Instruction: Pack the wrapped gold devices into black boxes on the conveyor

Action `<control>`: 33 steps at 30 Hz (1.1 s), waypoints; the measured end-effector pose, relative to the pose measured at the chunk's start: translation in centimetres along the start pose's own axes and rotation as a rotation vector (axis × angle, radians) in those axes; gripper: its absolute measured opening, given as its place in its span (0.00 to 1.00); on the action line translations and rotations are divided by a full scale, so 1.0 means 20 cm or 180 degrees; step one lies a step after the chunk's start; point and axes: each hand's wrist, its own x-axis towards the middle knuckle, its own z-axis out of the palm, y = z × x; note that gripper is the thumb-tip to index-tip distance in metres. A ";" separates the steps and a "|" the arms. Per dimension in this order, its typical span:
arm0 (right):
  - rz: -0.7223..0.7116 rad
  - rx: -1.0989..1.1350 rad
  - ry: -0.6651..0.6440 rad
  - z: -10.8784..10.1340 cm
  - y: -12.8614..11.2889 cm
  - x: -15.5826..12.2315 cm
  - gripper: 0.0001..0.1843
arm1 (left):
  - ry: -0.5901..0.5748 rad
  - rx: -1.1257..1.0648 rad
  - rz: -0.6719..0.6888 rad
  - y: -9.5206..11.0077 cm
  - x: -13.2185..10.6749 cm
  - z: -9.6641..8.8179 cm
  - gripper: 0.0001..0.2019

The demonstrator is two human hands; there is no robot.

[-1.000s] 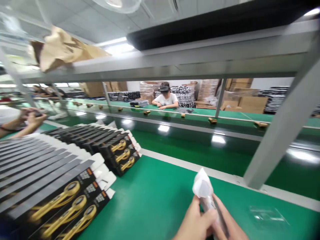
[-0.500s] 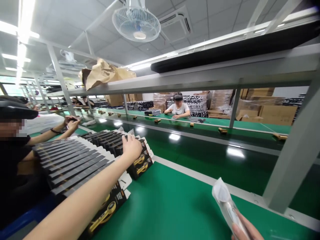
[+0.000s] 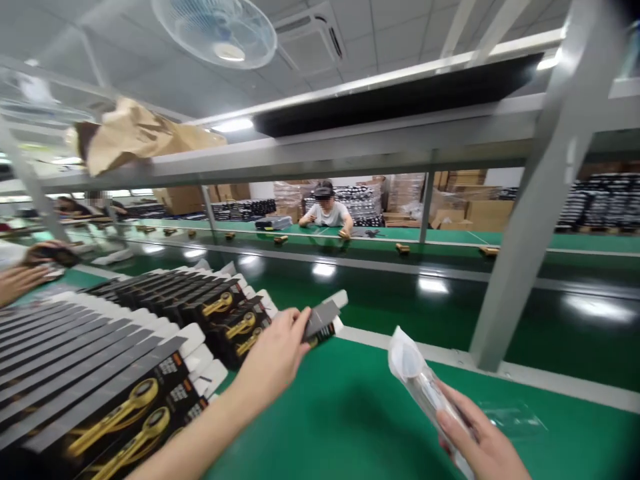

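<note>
My left hand grips a slim dark cardboard box with white end flaps standing out, held over the green worktop. In my right hand is a long plastic-wrapped item with a wider rounded head, tilted up toward the far side. The wrapping hides what exactly it is. Left of my left arm, several black boxes stand packed in a row, their white flaps open and a gold wand-like device printed on their faces. A second row of the same boxes stands behind them.
Transparent plastic film lies right of my right hand. A grey post rises at the right. Beyond the worktop runs a dark green belt with small gold items. A co-worker's hands are at far left; another person sits opposite.
My left hand has drawn a box out of the back row and carried it right. The view has swung right, and the wrapped item remains in my right hand.
</note>
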 end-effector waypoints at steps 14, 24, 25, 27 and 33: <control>0.0677 0.0090 -0.1642 -0.37 -0.03 -0.17 0.28 | -0.0364 -0.2084 0.1540 0.40 -0.33 0.23 0.29; 0.0583 -0.0512 -0.1823 -0.31 -0.05 -0.19 0.21 | -0.0133 -0.1965 0.2047 0.42 -0.35 0.19 0.25; 0.0576 -0.0520 -0.1798 -0.31 -0.05 -0.19 0.21 | -0.0095 -0.1938 0.2069 0.42 -0.35 0.19 0.25; 0.0580 -0.0531 -0.1792 -0.31 -0.05 -0.18 0.21 | -0.0064 -0.1863 0.2083 0.42 -0.36 0.20 0.25; 0.0426 -0.0899 -0.1663 -0.35 -0.06 -0.14 0.14 | -0.0059 -0.1748 0.2016 0.43 -0.37 0.23 0.25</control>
